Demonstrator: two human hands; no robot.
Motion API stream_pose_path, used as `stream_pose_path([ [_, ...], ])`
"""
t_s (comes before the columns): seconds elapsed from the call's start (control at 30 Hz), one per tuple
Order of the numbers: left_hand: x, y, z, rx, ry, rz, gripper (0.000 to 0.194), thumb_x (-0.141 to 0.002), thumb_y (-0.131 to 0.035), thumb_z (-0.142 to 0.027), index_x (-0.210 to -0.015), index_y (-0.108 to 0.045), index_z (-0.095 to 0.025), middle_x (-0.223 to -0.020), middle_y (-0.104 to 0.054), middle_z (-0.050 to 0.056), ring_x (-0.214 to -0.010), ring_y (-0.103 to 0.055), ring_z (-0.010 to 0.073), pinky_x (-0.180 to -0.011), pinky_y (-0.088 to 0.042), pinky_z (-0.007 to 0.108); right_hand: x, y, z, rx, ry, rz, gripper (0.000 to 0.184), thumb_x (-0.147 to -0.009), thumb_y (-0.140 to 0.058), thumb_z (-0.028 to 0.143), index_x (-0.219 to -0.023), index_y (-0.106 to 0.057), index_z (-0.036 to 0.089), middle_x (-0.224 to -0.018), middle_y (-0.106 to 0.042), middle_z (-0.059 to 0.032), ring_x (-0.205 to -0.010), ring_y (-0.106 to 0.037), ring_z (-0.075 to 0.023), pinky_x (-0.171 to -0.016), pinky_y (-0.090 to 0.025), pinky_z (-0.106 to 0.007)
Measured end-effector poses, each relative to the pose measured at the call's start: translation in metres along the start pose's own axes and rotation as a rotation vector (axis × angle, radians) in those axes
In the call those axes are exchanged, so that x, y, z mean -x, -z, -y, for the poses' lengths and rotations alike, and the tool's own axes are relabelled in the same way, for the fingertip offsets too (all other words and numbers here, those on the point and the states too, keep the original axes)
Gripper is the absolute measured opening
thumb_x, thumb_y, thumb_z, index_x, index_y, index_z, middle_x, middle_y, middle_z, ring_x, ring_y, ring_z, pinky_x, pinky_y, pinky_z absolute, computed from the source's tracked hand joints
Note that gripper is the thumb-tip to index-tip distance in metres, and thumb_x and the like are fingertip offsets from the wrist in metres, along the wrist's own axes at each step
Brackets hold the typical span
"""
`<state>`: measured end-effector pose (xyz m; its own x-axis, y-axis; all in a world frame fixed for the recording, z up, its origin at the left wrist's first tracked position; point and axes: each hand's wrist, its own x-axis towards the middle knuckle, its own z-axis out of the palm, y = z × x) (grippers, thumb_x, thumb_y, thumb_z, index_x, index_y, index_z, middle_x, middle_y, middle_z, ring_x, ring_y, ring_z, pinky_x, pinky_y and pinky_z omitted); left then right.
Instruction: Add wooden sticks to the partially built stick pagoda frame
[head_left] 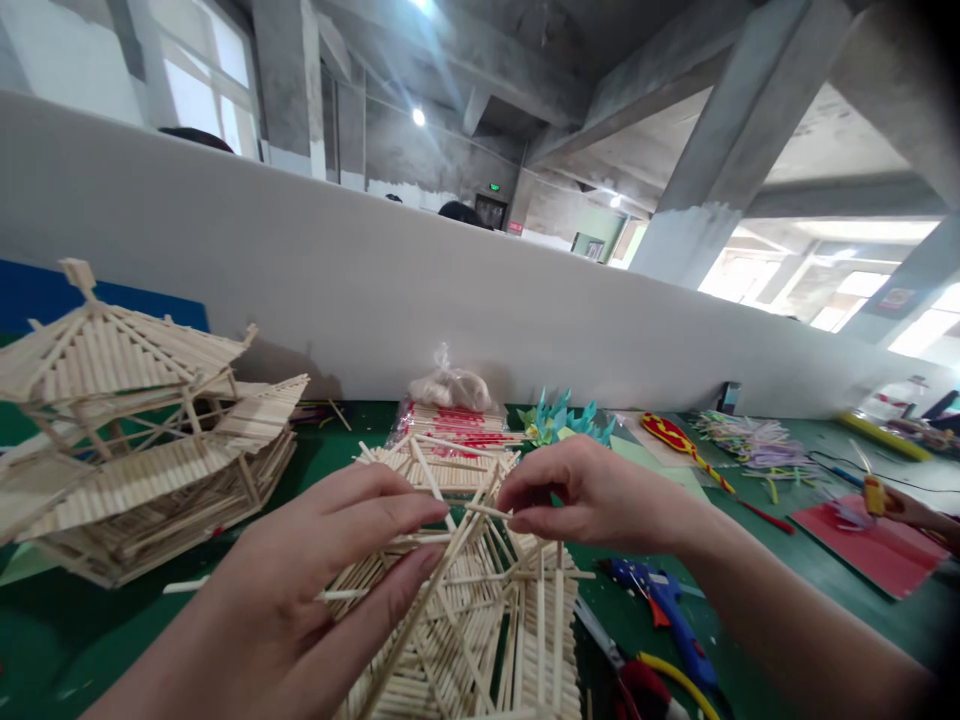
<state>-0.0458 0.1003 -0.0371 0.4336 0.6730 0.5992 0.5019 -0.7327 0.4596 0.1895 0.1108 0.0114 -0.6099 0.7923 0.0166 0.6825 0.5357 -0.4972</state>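
A model roof frame of thin wooden sticks [480,610] stands on the green table in front of me. My left hand [300,590] is closed on the frame's sticks near its top, thumb and fingers pinched around them. My right hand [592,495] pinches one short stick [486,511] at the peak of the frame, held roughly level. The two hands almost meet over the peak.
A finished stick pavilion [127,430] stands at the left. Behind the frame lie a bag of sticks [454,425] and teal paper shapes [559,418]. A blue glue gun [667,605] lies at the right. Another person's hand [904,508] is at the far right by red paper [877,550].
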Motion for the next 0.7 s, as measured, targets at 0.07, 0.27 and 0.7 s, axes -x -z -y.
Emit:
stream_pose_path([
  [0.07, -0.0022, -0.0011, 0.0026, 0.019, -0.002, 0.03, 0.014, -0.086, -0.049, -0.037, -0.1, -0.054, -0.039, -0.095, -0.057, -0.01, -0.085, -0.058, 0.0053, -0.064, -0.046, 0.006, 0.001, -0.0003, 0.0008, 0.002, -0.001, 0.002, 0.015, -0.08, -0.058, 0.017, -0.091, -0.068, 0.014, -0.08, -0.068, -0.0009, -0.069, -0.057, -0.0087, -0.062, -0.043, -0.018],
  [0.27, -0.0104, -0.0009, 0.003, -0.081, -0.101, -0.006, 0.013, -0.083, -0.051, -0.036, -0.092, -0.059, -0.029, -0.093, -0.06, -0.002, -0.08, -0.06, 0.0119, -0.06, -0.048, 0.017, 0.0004, 0.0, 0.002, -0.003, 0.024, 0.019, 0.015, -0.079, -0.058, 0.014, -0.09, -0.068, 0.015, -0.08, -0.068, -0.0011, -0.068, -0.057, -0.0088, -0.062, -0.043, -0.019],
  [0.7, -0.0056, -0.0082, 0.0046, -0.27, -0.176, 0.038, 0.024, -0.081, -0.049, -0.042, -0.101, -0.049, -0.028, -0.103, -0.058, 0.003, -0.095, -0.055, 0.0238, -0.072, -0.047, 0.037, 0.0015, 0.0012, 0.0063, 0.035, 0.057, 0.069, 0.019, -0.078, -0.055, 0.012, -0.091, -0.069, 0.016, -0.083, -0.069, -0.0024, -0.075, -0.06, -0.0104, -0.069, -0.044, -0.02],
])
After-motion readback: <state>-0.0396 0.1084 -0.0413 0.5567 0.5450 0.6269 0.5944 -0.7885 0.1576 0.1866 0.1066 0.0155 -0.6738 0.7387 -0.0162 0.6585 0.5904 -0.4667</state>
